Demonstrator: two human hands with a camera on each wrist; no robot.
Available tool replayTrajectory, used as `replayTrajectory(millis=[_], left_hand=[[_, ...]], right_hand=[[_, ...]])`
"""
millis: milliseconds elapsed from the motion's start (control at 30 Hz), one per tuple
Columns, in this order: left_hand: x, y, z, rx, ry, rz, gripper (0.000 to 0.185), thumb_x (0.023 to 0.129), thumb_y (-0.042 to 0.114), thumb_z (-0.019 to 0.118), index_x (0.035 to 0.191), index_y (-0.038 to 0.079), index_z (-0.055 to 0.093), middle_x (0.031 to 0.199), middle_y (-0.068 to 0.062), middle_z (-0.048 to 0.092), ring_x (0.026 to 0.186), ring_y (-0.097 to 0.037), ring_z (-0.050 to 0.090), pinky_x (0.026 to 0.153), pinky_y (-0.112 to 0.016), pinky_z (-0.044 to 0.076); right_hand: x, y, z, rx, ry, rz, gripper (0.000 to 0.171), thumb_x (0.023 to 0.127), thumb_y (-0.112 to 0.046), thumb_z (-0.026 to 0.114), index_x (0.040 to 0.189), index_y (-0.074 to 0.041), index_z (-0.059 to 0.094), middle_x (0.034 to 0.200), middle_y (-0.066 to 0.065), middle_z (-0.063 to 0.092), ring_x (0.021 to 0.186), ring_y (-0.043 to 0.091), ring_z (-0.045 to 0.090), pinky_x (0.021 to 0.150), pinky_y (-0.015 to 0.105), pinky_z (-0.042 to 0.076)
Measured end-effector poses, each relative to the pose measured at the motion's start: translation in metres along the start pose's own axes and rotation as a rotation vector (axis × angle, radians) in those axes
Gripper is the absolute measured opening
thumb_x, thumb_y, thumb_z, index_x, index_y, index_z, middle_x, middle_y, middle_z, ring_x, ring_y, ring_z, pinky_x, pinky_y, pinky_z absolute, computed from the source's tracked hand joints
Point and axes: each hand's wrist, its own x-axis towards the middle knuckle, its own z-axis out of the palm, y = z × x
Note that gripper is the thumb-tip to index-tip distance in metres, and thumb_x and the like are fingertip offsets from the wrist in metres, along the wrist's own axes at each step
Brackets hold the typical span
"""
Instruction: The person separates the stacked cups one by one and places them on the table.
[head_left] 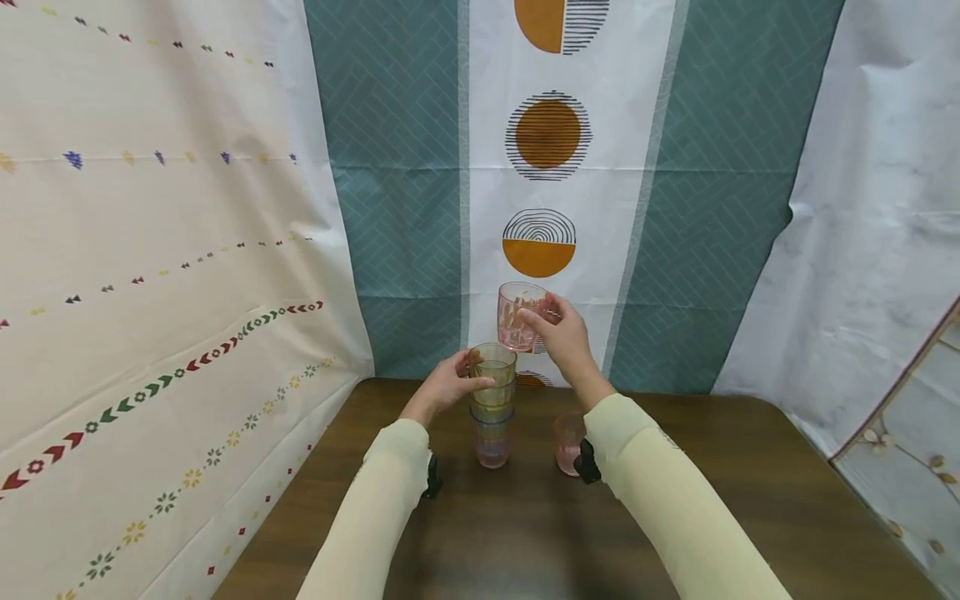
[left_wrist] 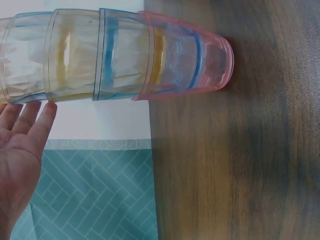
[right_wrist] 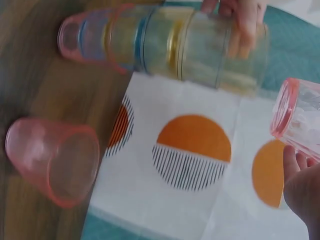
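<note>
A tall stack of nested clear tumblers [head_left: 492,421], tinted pink, blue and yellow, stands upright on the table. My left hand [head_left: 447,386] holds it near the top, thumb across the front and fingers round the left side. In the left wrist view, fingertips touch the side of the stack [left_wrist: 125,55]. Slightly higher and to the right, my right hand [head_left: 566,337] grips a pink tumbler [head_left: 513,321] by its side, above the stack's rim. The right wrist view cuts off part of this pink tumbler [right_wrist: 307,117].
Another pink tumbler [head_left: 567,442] stands on the dark wooden table [head_left: 510,550], right of the stack and partly behind my right sleeve. A curtain [head_left: 405,250] with orange circle prints hangs behind the table. Patterned cloth [head_left: 187,317] lines the left side.
</note>
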Motion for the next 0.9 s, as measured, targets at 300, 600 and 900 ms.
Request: replayTrajectory(millis=[300, 600, 900], left_hand=[[-0.001, 0.000, -0.001, 0.016, 0.009, -0.006, 0.076, 0.087, 0.032, 0.079, 0.148, 0.006, 0.042, 0.149, -0.009, 0.048, 0.142, -0.032, 0.036, 0.113, -0.051, 0.032], [0.001, 0.001, 0.000, 0.011, 0.000, -0.020, 0.079, 0.085, 0.037, 0.079, 0.150, 0.011, 0.041, 0.151, -0.005, 0.045, 0.145, -0.029, 0.031, 0.114, -0.050, 0.030], [0.001, -0.001, 0.000, -0.003, -0.002, -0.022, 0.078, 0.085, 0.034, 0.080, 0.149, 0.010, 0.042, 0.151, -0.006, 0.045, 0.144, -0.031, 0.032, 0.114, -0.051, 0.030]], right_hand=[[0.001, 0.010, -0.054, -0.088, 0.038, 0.011, 0.081, 0.092, -0.037, 0.072, 0.154, -0.003, 0.032, 0.147, 0.019, 0.046, 0.134, 0.033, 0.045, 0.108, 0.046, 0.040], [-0.026, 0.059, -0.109, -0.181, 0.117, 0.125, 0.093, 0.089, -0.050, 0.071, 0.156, -0.005, 0.026, 0.149, 0.020, 0.041, 0.138, 0.034, 0.040, 0.110, 0.048, 0.037], [-0.062, 0.121, -0.133, -0.205, 0.192, 0.212, 0.093, 0.088, -0.044, 0.075, 0.154, 0.001, 0.027, 0.147, 0.025, 0.042, 0.136, 0.038, 0.042, 0.109, 0.049, 0.038]])
